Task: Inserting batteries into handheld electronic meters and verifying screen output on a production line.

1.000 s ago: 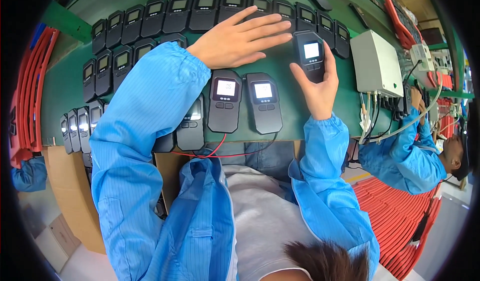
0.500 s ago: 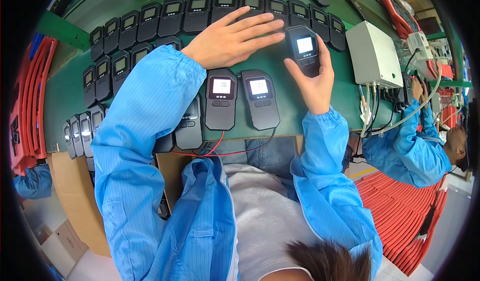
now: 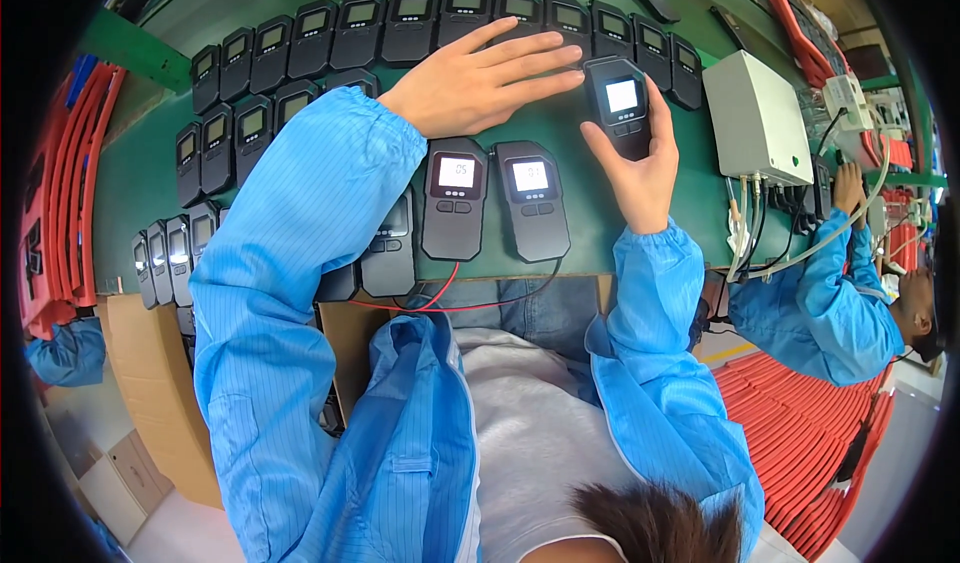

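My left hand [image 3: 480,85] is open over the green bench, palm down and fingers spread, holding nothing. Its fingertips point toward a black handheld meter [image 3: 618,123] with a lit white screen. Around the lower end of that meter is my right hand [image 3: 645,178], thumb on one side and fingers along the other. Below my left hand, two more lit meters stand side by side: a left one [image 3: 455,208] with a red wire at its bottom and a right one [image 3: 533,213] with a black wire. Another dark meter [image 3: 388,263] is partly hidden by my left sleeve.
Rows of similar meters [image 3: 410,33] line the back and left of the green bench [image 3: 590,238]. A white box [image 3: 755,118] with cables stands at right, near a co-worker's blue sleeve [image 3: 830,263]. Red trays [image 3: 800,433] are stacked lower right; a cardboard box [image 3: 160,393] stands lower left.
The whole view has shifted slightly, so the bench things appear a little farther right. The reading on the left wired meter has changed. Both hands keep nearly the same pose.
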A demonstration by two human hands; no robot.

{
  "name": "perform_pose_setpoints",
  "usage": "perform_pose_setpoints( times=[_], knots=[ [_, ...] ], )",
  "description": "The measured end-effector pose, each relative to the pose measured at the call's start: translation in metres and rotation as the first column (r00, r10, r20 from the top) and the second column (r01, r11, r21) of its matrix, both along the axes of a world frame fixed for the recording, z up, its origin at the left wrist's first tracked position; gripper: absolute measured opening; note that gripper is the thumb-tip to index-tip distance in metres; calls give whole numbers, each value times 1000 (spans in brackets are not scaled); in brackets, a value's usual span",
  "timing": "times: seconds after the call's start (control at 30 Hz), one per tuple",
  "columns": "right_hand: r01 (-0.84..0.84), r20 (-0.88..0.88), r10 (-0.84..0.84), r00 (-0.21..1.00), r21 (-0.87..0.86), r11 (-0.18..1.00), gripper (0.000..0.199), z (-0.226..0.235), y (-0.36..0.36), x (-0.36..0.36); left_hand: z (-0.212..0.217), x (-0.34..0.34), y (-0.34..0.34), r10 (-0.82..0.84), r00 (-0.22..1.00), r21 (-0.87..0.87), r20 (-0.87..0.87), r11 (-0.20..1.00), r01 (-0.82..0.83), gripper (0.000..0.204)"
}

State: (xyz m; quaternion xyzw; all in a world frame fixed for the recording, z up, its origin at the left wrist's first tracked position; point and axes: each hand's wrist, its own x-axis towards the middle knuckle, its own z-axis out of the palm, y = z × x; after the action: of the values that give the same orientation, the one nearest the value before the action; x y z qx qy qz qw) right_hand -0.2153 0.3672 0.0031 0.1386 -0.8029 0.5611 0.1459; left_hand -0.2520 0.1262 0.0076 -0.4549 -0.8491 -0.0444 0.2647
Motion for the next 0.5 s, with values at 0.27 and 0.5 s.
perform_pose_setpoints(
  times=[0.27,0.5],
  knots=[
    [2,1,-2,1000,2,1000,77,1,1,1,2,1,0,13,1000,-24,23,1000,-13,80],
    [6,-16,-6,1000,7,1000,77,1,1,0,0,0,0,50,998,-43,34,998,-49,80]
  ],
)
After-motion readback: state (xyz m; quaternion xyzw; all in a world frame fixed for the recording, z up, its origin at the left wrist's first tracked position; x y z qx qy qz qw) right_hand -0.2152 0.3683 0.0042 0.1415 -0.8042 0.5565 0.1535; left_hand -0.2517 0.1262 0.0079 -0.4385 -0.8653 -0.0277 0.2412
